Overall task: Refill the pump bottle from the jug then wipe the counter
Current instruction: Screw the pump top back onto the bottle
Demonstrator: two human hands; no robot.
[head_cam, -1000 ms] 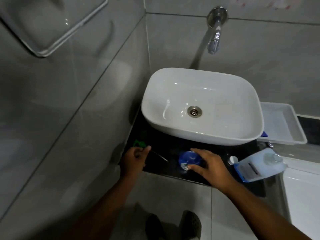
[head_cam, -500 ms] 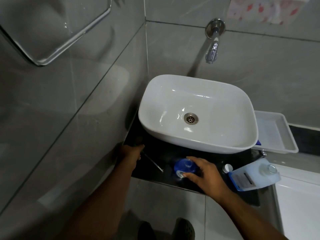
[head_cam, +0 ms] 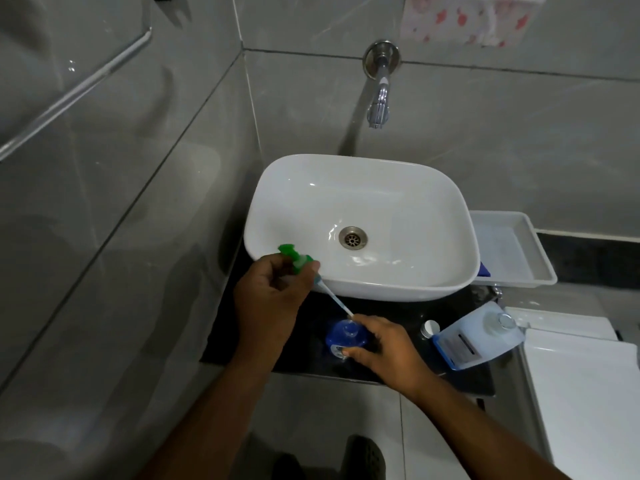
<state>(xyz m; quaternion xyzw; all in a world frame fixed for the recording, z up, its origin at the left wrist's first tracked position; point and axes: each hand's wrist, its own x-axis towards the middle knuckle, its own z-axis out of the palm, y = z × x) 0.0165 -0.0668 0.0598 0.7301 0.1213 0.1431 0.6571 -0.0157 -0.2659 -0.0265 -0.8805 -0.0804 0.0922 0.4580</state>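
Note:
A small blue pump bottle (head_cam: 345, 336) stands open on the black counter (head_cam: 304, 355) in front of the basin. My right hand (head_cam: 384, 351) grips the bottle from the right. My left hand (head_cam: 270, 299) holds the green pump head (head_cam: 294, 257) above the counter's left part. Its white dip tube (head_cam: 334, 299) slants down to the right, with the tip just above the bottle's mouth. The translucent jug (head_cam: 479, 339) with a blue label stands to the right, uncapped, with its white cap (head_cam: 430, 328) on the counter beside it.
A white basin (head_cam: 360, 225) fills the back of the counter under a wall tap (head_cam: 379, 98). A white tray (head_cam: 512, 247) sits to its right. A white fixture (head_cam: 581, 393) lies at the right edge. Grey tiled walls close in the left side.
My left hand picked the green pump head up from the counter's left part and lifted it, swinging the tube toward the bottle. My right hand stayed on the bottle.

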